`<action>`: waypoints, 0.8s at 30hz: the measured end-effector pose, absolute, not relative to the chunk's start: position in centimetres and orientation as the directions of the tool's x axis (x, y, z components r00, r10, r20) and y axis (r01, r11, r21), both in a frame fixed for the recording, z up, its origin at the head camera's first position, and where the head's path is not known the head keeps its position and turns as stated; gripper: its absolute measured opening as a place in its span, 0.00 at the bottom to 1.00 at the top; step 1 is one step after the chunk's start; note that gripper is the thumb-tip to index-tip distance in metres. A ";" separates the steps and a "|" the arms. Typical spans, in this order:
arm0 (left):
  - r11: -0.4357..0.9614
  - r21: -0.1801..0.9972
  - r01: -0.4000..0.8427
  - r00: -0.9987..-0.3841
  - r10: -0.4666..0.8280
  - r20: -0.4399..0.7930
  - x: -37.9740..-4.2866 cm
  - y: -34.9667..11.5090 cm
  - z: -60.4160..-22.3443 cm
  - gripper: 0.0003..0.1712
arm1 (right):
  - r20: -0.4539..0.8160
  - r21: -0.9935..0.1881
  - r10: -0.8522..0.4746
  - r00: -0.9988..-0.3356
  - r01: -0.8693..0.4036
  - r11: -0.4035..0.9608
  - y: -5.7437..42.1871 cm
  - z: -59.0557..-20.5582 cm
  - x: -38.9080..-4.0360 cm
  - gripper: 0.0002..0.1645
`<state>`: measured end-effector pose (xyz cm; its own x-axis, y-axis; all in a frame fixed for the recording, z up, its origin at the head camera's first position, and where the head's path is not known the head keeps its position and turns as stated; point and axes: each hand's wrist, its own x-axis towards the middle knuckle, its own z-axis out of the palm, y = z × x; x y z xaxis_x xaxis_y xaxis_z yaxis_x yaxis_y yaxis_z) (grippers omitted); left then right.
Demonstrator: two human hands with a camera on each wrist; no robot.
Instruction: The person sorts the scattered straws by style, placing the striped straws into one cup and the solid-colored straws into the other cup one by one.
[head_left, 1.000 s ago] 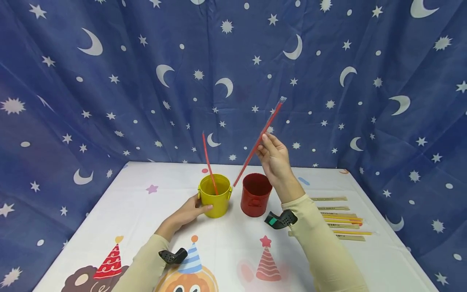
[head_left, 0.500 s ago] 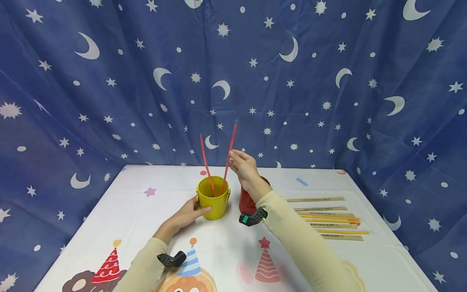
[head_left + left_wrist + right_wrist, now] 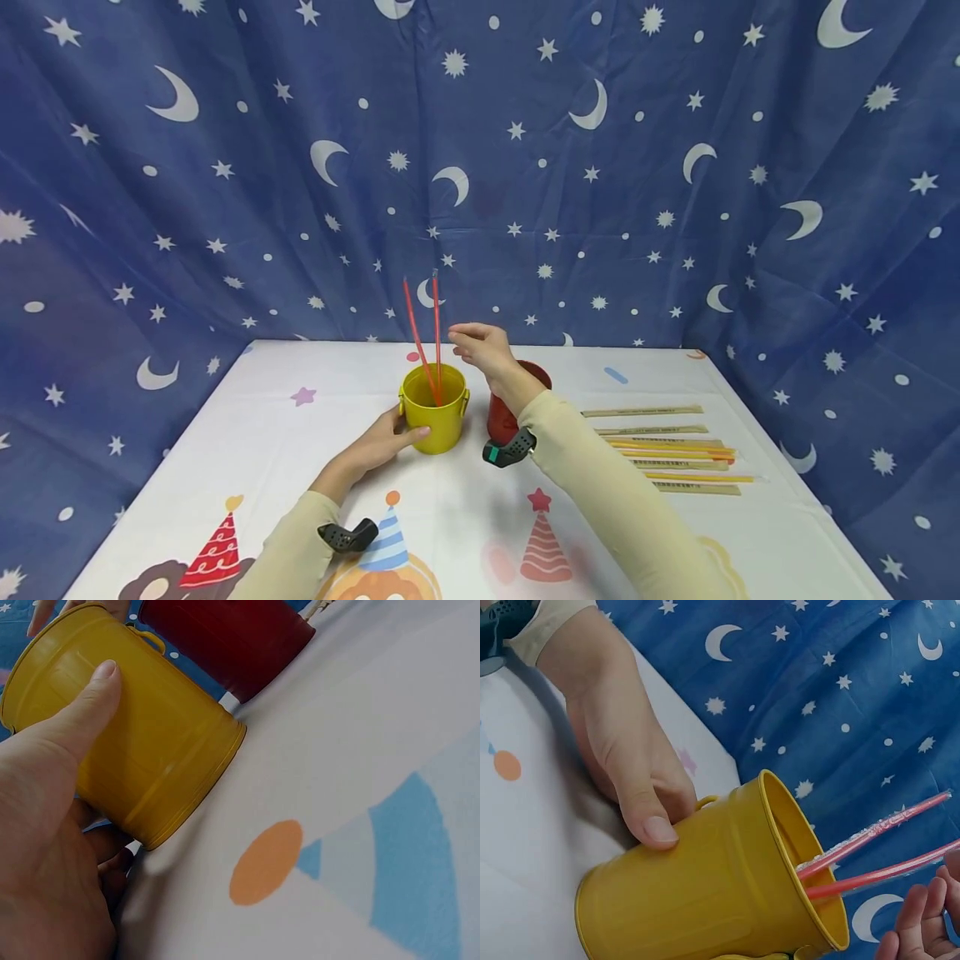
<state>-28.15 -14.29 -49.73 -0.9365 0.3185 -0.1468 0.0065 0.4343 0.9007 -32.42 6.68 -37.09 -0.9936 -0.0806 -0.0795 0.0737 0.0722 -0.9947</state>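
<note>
My left hand [image 3: 382,439] grips the yellow bucket [image 3: 438,432]; two red straws [image 3: 438,321] lean inside it.
From the head view, the bucket stands upright on the printed tablecloth [image 3: 247,433], and my right hand [image 3: 483,348] is just beside the straws, fingers loosely bent, holding nothing. The red bucket [image 3: 499,415] is near the yellow one, partly behind my right arm; paper-wrapped straws [image 3: 712,490] and yellow straws [image 3: 697,477] lie farther right. In the left wrist view, my thumb presses the yellow bucket's side and my other fingers curl round it. In the right wrist view, clear wrapping shows on the red straws, which stick out past the bucket's rim, my right fingertips close by.
</note>
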 end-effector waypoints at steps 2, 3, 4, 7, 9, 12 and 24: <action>0.440 0.898 0.000 -0.938 0.311 -0.152 -28.2 -14.3 -49.8 0.60 | -0.070 -0.993 -0.088 -0.994 0.060 0.103 6.7 -36.9 -32.4 0.18; 0.441 0.897 0.002 -0.938 0.311 -0.151 -28.2 -14.4 -49.8 0.60 | -0.066 -0.992 -0.092 -0.994 0.056 0.112 6.7 -36.8 -32.3 0.19; 0.440 0.898 -0.002 -0.940 0.307 -0.152 -28.2 -14.4 -49.8 0.59 | -0.064 -0.991 -0.095 -0.993 0.053 0.120 6.7 -36.8 -32.3 0.19; 0.436 0.900 0.004 -0.937 0.316 -0.149 -28.1 -14.4 -49.7 0.58 | -0.060 -0.990 -0.103 -0.993 0.046 0.137 7.0 -36.6 -32.3 0.21; 0.433 0.901 0.008 -0.936 0.321 -0.146 -28.0 -14.4 -49.6 0.57 | -0.056 -0.989 -0.111 -0.992 0.040 0.142 7.2 -36.4 -32.2 0.21; 0.433 0.902 0.011 -0.935 0.323 -0.144 -27.9 -14.3 -49.6 0.57 | -0.044 -0.989 -0.124 -0.991 0.026 0.149 7.7 -36.2 -32.0 0.21; 0.436 0.900 0.008 -0.935 0.321 -0.147 -28.1 -14.3 -49.8 0.58 | -0.031 -0.997 -0.146 -0.989 0.019 0.077 9.3 -36.2 -30.7 0.23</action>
<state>-28.09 -14.29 -49.85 -0.9355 0.3212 -0.1472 0.0082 0.4363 0.8998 -30.73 9.29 -36.20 -0.9888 -0.1460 -0.0305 0.0194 0.0768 -0.9969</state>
